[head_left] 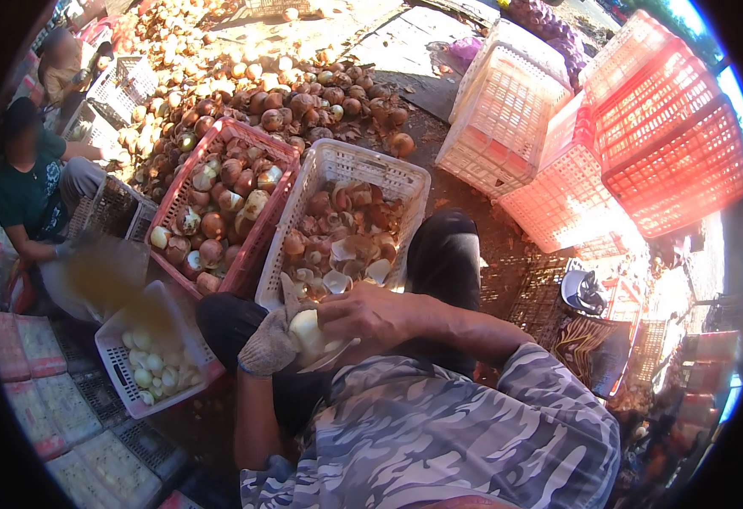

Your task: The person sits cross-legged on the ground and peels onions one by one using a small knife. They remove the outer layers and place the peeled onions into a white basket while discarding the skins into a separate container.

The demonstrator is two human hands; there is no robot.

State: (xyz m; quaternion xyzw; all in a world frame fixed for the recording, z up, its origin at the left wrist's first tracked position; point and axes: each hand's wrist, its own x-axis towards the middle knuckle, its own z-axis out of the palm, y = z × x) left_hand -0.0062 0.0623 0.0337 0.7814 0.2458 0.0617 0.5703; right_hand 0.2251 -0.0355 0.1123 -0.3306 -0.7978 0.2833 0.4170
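My left hand point(271, 344), in a knitted glove, is wrapped around a pale peeled onion point(307, 333) just above my lap. My bare right hand point(371, 313) presses its curled fingers on the same onion from the other side. Below that hand, a thin pale strip point(332, 357) sticks out; whether it is a blade or peel, I cannot tell. Right in front of me, a white plastic crate point(371, 158) holds brown onion skins and peel pieces point(346, 238). To its left stands a red crate point(263, 238) of unpeeled and partly peeled onions point(212, 226).
At my left, a white crate point(117, 372) holds peeled onions point(158, 372). A large onion heap point(269, 102) spreads ahead. Stacked crates point(505, 114) rise at front right; a cap point(582, 292) rests at right. Two people point(34, 178) sit at left, one beside a brownish blur point(107, 280).
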